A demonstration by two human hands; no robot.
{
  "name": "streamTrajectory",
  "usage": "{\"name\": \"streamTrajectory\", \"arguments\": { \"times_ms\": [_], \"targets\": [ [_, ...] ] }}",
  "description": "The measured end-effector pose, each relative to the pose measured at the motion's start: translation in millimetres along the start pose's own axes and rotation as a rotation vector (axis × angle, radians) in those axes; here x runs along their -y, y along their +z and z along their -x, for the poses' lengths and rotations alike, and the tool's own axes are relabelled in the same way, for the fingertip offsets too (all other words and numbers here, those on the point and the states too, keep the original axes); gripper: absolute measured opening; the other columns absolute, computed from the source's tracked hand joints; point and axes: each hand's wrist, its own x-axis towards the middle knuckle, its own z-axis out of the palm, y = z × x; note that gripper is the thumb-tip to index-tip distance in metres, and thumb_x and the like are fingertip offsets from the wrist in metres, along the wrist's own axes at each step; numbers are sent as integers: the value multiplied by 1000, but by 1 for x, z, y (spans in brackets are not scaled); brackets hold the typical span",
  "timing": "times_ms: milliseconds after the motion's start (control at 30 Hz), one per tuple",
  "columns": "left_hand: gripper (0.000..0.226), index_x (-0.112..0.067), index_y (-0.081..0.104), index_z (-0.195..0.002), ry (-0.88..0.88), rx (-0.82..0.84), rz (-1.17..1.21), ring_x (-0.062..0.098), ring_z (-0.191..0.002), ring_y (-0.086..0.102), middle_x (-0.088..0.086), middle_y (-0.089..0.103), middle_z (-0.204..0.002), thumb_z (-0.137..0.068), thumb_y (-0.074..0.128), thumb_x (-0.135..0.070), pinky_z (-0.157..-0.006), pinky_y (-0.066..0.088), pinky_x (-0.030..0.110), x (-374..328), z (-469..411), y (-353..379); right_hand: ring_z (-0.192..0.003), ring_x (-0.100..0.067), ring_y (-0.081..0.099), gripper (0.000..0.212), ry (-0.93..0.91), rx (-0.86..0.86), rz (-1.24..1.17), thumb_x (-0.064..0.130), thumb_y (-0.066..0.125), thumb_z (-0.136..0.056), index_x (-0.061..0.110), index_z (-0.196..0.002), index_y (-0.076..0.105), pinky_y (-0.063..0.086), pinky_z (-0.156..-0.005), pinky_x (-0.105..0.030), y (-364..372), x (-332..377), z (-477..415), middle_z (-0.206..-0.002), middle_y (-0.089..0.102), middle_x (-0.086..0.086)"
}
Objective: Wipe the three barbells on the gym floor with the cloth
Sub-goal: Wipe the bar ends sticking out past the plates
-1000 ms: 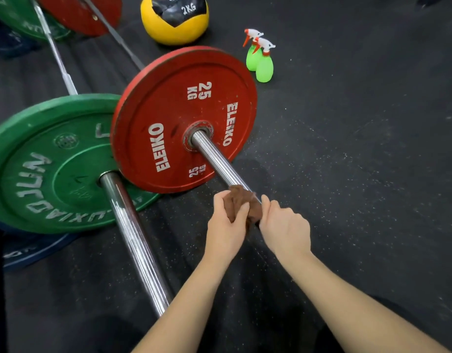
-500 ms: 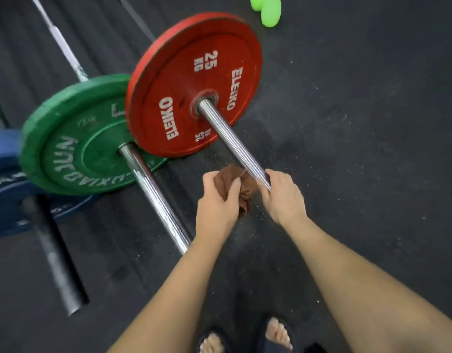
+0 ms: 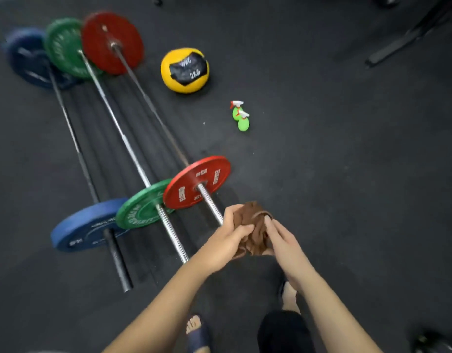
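Observation:
Three barbells lie side by side on the dark gym floor: one with red plates (image 3: 197, 181), one with green plates (image 3: 143, 203) and one with blue plates (image 3: 88, 225). A bunched brown cloth (image 3: 253, 225) is held above the floor just past the near end of the red-plate bar. My left hand (image 3: 232, 233) grips the cloth from the left, and my right hand (image 3: 281, 235) holds it from the right with its fingers against the cloth. The cloth is off the bar.
A yellow 2 kg medicine ball (image 3: 185, 70) sits right of the far plates. Two green spray bottles (image 3: 241, 118) stand on the floor beyond the red plate. My sandalled feet (image 3: 197, 329) are at the bottom. Black equipment legs (image 3: 408, 39) cross the top right.
The view has pulled up and back, so the full barbells show. Both hands lifted the cloth off the end of the red-plate bar and now hold it bunched between them.

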Motion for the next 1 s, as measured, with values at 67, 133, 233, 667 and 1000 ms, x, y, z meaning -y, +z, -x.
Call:
{"name": "streamTrajectory", "arguments": {
  "times_ms": [67, 133, 233, 667, 1000],
  "targets": [
    [52, -50, 40, -127, -4, 71, -39, 12, -119, 62, -6, 60, -127, -79, 55, -37, -108, 49, 42, -39, -12, 3, -108, -16, 71, 31, -20, -4, -14, 43, 48, -106, 28, -121, 70, 58, -94, -43, -22, 31, 0, -114, 76, 2],
    [59, -50, 40, -128, 26, 38, -134, 12, -120, 62, -7, 61, -127, -73, 53, -32, -110, 47, 42, -66, -30, 3, -105, -18, 72, 27, -51, 38, 17, 34, 47, -108, 27, -120, 70, 59, -94, -47, -43, 63, -16, -112, 76, -1],
    [54, -45, 45, -133, 75, -122, -157, 4, -120, 60, -11, 66, -126, -88, 51, -17, -111, 44, 35, -105, -54, 1, -103, -16, 72, 26, -71, 132, 142, 28, 44, -109, 30, -118, 68, 59, -93, -49, -68, 116, -51, -111, 76, 0],
    [23, -34, 69, -101, 171, -869, -189, -1, -89, 67, -18, 73, -90, -96, 62, -55, -89, 53, 34, -200, -131, -115, -48, -18, 45, 35, -193, 365, 496, 46, 54, -103, 15, -88, 62, 39, -51, -32, -20, 306, -233, -57, 51, -3],
    [44, -33, 63, -101, 106, -738, -50, -2, -82, 70, -18, 75, -90, -72, 89, -52, -81, 55, 21, -301, -280, -325, -92, -11, 72, 26, -261, 77, 457, 36, 40, -109, 32, -116, 64, 64, -71, -34, 69, 453, -457, -113, 71, 6]
  ]
}}
